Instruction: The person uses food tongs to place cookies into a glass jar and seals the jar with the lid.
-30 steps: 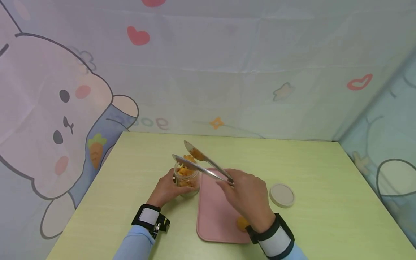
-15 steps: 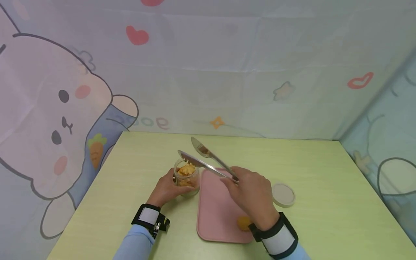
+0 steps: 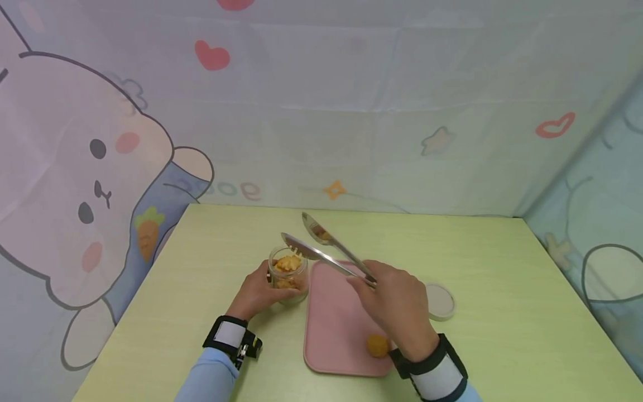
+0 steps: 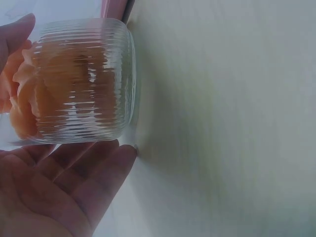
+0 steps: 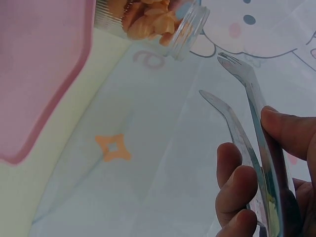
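Note:
My left hand (image 3: 257, 291) grips a ribbed clear glass jar (image 4: 84, 84) on the table, thumb on one side and fingers on the other. Wavy orange-yellow snack pieces (image 3: 288, 263) fill the jar up near its open mouth. In my right hand (image 3: 397, 298) I hold metal tongs (image 5: 259, 123), thumb on one arm and fingers on the other. Their arms are spread, with nothing between the tips. In the head view, the fork-shaped tip overlaps the jar's right rim, while the other tip points away behind it.
A pink tray (image 3: 326, 340) lies right of the jar, partly under my right forearm. One round yellow-brown piece (image 3: 378, 346) sits near its front right corner. A pale round lid (image 3: 440, 302) lies on the table (image 3: 527, 312) beyond my right hand. A printed cloth (image 3: 351, 111) hangs behind.
The orange piece that was between the tongs' tips above the jar now lies among those in its mouth. The tongs have opened and drifted right with my right hand. My left hand stays put.

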`<move>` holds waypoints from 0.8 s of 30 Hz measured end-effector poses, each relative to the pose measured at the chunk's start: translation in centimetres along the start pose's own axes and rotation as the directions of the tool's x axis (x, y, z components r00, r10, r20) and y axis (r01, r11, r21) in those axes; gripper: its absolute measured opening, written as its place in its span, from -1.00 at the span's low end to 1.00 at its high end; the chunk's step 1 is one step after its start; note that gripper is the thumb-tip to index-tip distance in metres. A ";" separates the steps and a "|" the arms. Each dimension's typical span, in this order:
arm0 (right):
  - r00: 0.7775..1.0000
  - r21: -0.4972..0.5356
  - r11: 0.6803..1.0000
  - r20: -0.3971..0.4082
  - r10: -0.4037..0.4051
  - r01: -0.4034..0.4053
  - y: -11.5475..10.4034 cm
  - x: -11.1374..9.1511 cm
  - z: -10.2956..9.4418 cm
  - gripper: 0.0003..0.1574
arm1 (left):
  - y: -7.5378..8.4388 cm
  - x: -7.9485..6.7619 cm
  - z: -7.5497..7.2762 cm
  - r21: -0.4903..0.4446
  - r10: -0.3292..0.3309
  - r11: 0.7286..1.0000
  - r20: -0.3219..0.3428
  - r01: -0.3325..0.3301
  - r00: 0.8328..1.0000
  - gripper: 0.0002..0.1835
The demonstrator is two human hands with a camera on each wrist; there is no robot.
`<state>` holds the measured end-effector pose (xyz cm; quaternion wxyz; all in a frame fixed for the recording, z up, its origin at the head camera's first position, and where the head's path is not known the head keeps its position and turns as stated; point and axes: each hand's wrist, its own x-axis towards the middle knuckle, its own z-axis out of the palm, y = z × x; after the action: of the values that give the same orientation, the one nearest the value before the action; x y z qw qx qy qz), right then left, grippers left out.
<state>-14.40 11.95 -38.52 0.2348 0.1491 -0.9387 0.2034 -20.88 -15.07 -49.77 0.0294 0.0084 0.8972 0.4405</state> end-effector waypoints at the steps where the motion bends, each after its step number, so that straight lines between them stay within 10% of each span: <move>1: 1.000 0.004 1.000 0.003 0.004 -0.004 0.0 -0.1 0.0 -0.62 | -0.1 0.0 0.0 0.001 0.003 1.000 -0.002 -0.003 1.000 0.14; 24: 0.998 -0.011 0.998 0.011 0.056 -0.056 1.0 -2.0 -0.6 -0.55 | -0.1 -0.1 0.0 -0.004 0.018 1.000 0.000 -0.018 1.000 0.16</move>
<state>-12.90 13.43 -39.34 0.2245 0.1229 -0.9449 0.2039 -20.81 -15.12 -49.92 0.0255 0.0165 0.8961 0.4427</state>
